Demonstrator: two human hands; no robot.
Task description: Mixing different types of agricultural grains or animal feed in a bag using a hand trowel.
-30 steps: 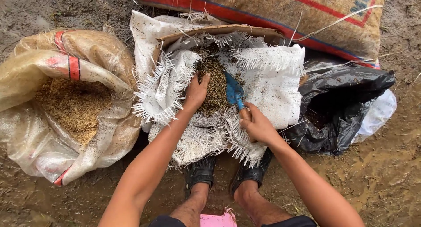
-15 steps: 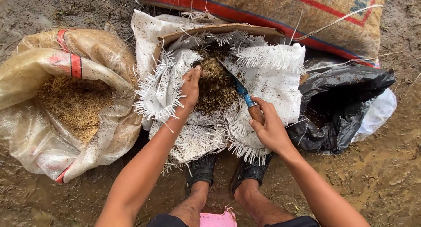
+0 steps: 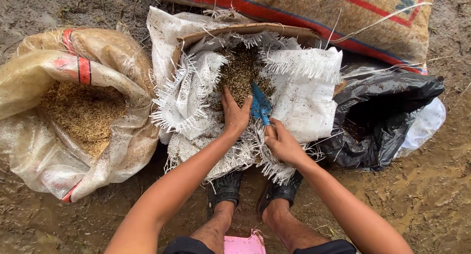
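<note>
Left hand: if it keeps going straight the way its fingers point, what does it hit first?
The left hand points up the picture into the open white woven sack. Going straight on, it would probably meet the dark husk-like material heaped inside first. The blue trowel lies just beside that line, though depth is hard to judge.

your blue trowel (image 3: pixel 260 106) has a narrow pointed blade, tilted with the tip up into the dark brown husk mix (image 3: pixel 240 72); its handle is hidden in your grip; the mix lies loose in the open white woven sack (image 3: pixel 304 102), whose frayed rim is rolled down, just ahead of your feet
</note>
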